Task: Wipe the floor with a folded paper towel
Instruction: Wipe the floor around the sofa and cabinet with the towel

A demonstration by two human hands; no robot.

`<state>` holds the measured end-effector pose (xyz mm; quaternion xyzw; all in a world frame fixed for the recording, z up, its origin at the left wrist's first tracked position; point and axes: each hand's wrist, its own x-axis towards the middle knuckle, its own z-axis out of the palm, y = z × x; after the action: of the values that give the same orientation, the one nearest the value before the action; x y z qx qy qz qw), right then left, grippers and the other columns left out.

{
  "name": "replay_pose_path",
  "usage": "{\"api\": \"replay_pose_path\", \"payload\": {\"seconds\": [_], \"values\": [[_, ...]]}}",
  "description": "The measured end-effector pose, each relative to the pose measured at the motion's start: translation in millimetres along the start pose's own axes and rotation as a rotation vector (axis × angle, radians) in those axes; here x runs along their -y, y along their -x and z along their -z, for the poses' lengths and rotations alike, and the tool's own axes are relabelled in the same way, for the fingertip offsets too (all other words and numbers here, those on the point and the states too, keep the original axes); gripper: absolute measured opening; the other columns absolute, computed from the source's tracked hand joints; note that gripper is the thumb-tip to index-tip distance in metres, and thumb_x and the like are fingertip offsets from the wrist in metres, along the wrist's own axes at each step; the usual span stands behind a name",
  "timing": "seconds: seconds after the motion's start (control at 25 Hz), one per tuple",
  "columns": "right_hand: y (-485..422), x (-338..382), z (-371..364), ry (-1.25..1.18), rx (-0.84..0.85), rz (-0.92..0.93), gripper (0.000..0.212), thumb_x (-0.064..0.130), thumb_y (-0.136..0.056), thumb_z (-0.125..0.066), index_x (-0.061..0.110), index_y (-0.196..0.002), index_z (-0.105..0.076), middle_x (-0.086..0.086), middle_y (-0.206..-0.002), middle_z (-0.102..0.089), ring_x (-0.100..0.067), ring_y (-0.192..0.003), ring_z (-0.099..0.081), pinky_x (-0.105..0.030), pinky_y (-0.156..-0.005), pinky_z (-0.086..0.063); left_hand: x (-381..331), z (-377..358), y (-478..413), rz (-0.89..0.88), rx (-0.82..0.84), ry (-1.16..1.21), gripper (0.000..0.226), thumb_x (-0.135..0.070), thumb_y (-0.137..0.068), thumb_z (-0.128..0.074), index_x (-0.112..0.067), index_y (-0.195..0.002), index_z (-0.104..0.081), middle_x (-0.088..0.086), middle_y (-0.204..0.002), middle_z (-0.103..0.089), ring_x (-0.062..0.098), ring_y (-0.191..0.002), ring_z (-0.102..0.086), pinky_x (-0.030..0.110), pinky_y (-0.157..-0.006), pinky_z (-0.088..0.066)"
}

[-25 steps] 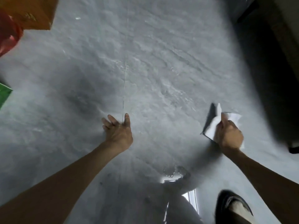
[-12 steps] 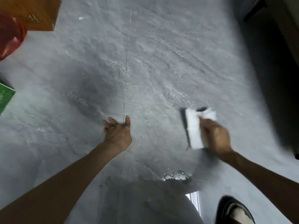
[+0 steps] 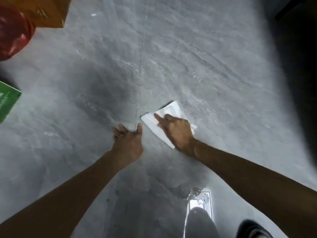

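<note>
A white folded paper towel (image 3: pixel 169 110) lies flat on the grey stone floor (image 3: pixel 197 57), just right of a thin tile joint. My right hand (image 3: pixel 176 130) lies on top of it, fingers straight, pressing it down. My left hand (image 3: pixel 127 140) rests flat on the floor right beside it, fingers spread across the joint, holding nothing. The near half of the towel is hidden under my right hand.
An orange box (image 3: pixel 48 12) and a red bag (image 3: pixel 12 31) sit at the top left, a green box (image 3: pixel 7 103) at the left edge. A wet patch (image 3: pixel 197 195) shines near my knee. My shoe (image 3: pixel 252 230) is bottom right; dark furniture (image 3: pixel 298 48) stands right.
My right hand has slid the towel leftward across the floor, from far right to next to my left hand. The left hand has stayed planted.
</note>
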<state>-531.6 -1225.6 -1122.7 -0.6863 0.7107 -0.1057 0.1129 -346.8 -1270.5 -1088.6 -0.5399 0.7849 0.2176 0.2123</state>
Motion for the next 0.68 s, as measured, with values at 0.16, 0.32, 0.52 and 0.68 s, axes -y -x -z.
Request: {"api": "replay_pose_path", "payload": {"seconds": [0.16, 0.32, 0.52, 0.68], "values": [[15.5, -67.5, 27.8, 0.096, 0.126, 0.213, 0.035, 0.028, -0.096, -0.049, 0.021, -0.128, -0.062, -0.009, -0.111, -0.069, -0.024, -0.098, -0.066, -0.031, -0.079, -0.047, -3.5, 7.5, 2.5, 0.021, 0.015, 0.096, 0.059, -0.025, -0.098, -0.029, -0.016, -0.153, -0.008, 0.032, -0.154, -0.004, 0.054, -0.139, -0.01, 0.059, -0.111, -0.021], [-28.5, -141.5, 61.3, 0.137, -0.244, -0.627, 0.033, 0.034, -0.1, -0.04, 0.026, -0.124, -0.061, -0.012, -0.109, -0.067, -0.036, -0.097, -0.063, -0.039, -0.08, -0.047, -0.6, 3.4, -2.4, 0.005, 0.027, 0.025, 0.063, -0.025, -0.098, -0.031, -0.016, -0.153, -0.001, 0.045, -0.147, 0.0, 0.064, -0.134, -0.005, 0.061, -0.112, -0.018], [32.7, -21.8, 10.6, -0.057, -0.018, 0.119, 0.033, 0.021, -0.088, -0.055, 0.027, -0.119, -0.067, 0.002, -0.077, -0.064, -0.019, -0.065, -0.062, -0.027, -0.05, -0.043, -2.1, 5.0, -2.4, 0.011, 0.064, -0.027, 0.067, -0.024, -0.095, -0.037, -0.023, -0.152, -0.001, 0.047, -0.145, 0.001, 0.068, -0.132, -0.003, 0.059, -0.111, -0.018], [-3.2, -76.4, 41.2, 0.039, -0.069, -0.058, 0.029, 0.045, -0.087, -0.048, 0.04, -0.105, -0.07, 0.009, -0.083, -0.07, -0.021, -0.079, -0.069, -0.028, -0.056, -0.046, -2.7, 6.8, -1.4, 0.015, 0.052, -0.017, 0.064, -0.024, -0.097, -0.032, -0.019, -0.153, 0.0, 0.047, -0.145, -0.003, 0.066, -0.133, -0.007, 0.061, -0.112, -0.016]]}}
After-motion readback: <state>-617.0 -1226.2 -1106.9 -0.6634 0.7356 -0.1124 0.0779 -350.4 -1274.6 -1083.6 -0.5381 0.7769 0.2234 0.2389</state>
